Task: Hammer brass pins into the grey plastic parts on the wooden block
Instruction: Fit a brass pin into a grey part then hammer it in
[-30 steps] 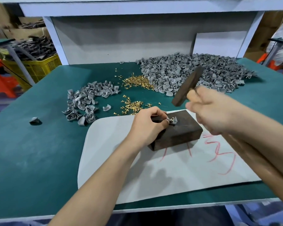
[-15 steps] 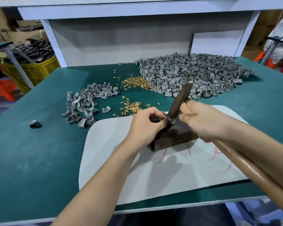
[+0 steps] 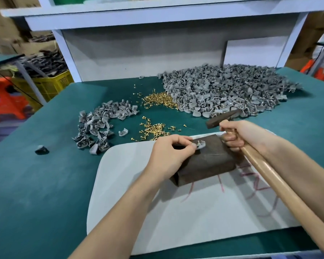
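The left hand (image 3: 168, 156) pinches a small grey plastic part (image 3: 201, 145) at its fingertips, with a brass pin (image 3: 198, 142) on top. Both sit on the dark wooden block (image 3: 209, 162) beneath. Just beside it, the right hand (image 3: 239, 135) grips a wooden-handled hammer (image 3: 267, 174), whose head is lifted beyond the knuckles.

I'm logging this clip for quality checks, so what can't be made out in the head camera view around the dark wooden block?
All in the head view:
Brass pin in the small grey plastic part: too small to judge its depth.
Dark wooden block, left end: hidden by the left hand.
Long wooden hammer handle, far end: cut off by the right edge.
Dark hammer head: blurred.
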Available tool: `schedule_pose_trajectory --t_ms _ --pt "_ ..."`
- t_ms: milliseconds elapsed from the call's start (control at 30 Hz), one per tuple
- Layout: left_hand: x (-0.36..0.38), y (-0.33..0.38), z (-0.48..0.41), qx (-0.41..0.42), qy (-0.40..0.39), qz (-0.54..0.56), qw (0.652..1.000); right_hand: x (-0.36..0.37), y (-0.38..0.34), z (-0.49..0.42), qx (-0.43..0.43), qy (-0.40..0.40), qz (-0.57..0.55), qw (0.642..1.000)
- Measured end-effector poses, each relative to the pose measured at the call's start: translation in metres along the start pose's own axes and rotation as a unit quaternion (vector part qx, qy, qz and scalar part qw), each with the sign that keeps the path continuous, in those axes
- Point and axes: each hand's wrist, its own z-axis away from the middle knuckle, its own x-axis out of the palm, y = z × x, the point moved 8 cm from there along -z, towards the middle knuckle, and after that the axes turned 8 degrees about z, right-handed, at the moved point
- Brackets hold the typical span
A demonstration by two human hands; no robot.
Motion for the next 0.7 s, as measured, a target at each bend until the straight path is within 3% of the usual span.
schedule_pose_trajectory --t_ms 133,300,367,433,500,700 --pt "0.0 -0.003 -0.001 -0.003 -0.001 0.004 1.0 -0.002 0.01 -0.011 0.022 0.015 0.03 0.999" --pt "-0.001 0.0 0.0 -0.007 -0.006 -0.011 1.0 -0.008 0.004 -0.009 0.001 0.115 0.184 0.976" --pt "0.0 0.001 0.003 -0.011 -0.016 -0.03 0.999 -0.009 -0.005 -0.005 -0.034 0.167 0.284 0.944" --pt "-0.002 0.004 0.007 0.0 -0.013 -0.069 0.998 -0.017 -0.014 0.001 -0.053 0.243 0.446 0.86" --pt "-0.009 0.012 0.011 0.039 0.002 -0.113 0.993 -0.025 -0.02 0.01 -0.061 0.296 0.537 0.788" --pt "0.002 0.061 -0.028 0.095 -0.029 -0.216 0.971 -0.026 -0.015 0.01 -0.054 0.29 0.572 0.766"
